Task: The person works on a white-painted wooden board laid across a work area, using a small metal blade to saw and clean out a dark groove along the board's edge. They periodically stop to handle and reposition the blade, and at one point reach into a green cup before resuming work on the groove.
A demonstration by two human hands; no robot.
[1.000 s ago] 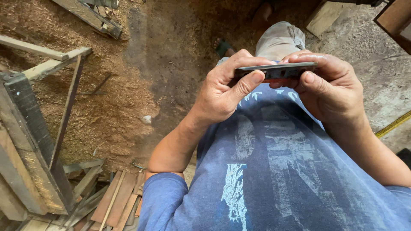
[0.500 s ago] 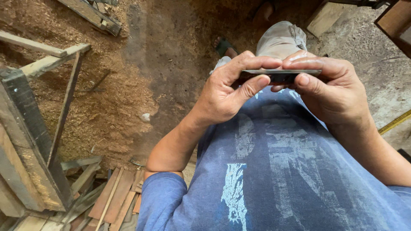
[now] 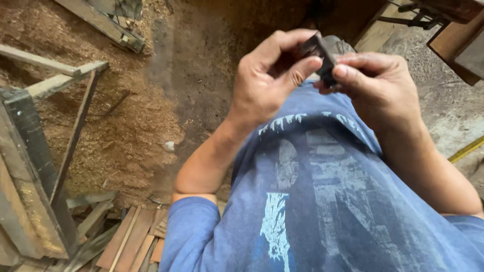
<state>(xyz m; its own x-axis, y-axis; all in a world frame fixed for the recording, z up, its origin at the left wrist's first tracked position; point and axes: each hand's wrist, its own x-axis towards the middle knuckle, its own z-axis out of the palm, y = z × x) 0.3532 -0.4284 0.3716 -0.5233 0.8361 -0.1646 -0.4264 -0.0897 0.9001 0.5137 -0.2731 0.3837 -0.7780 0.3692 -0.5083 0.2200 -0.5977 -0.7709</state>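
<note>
Both of my hands are raised in front of my blue printed T-shirt (image 3: 322, 201). They hold a small, flat, dark rectangular piece (image 3: 322, 59) between them, tilted steeply on its edge. My left hand (image 3: 267, 83) pinches its left side with thumb and curled fingers. On the right end, my right hand (image 3: 378, 88) grips it with the thumb tip on top. What the piece is made of is not clear.
Sawdust covers the ground (image 3: 126, 121) ahead and to the left. A rough wooden frame (image 3: 35, 166) stands at the left, with thin wood strips (image 3: 126, 242) lying below it. A yellow strip (image 3: 466, 149) lies on concrete at the right. Wooden furniture (image 3: 454, 30) fills the top right.
The dark piece was held level between both hands; now it is turned steeply on edge. Both hands have come up closer to the camera.
</note>
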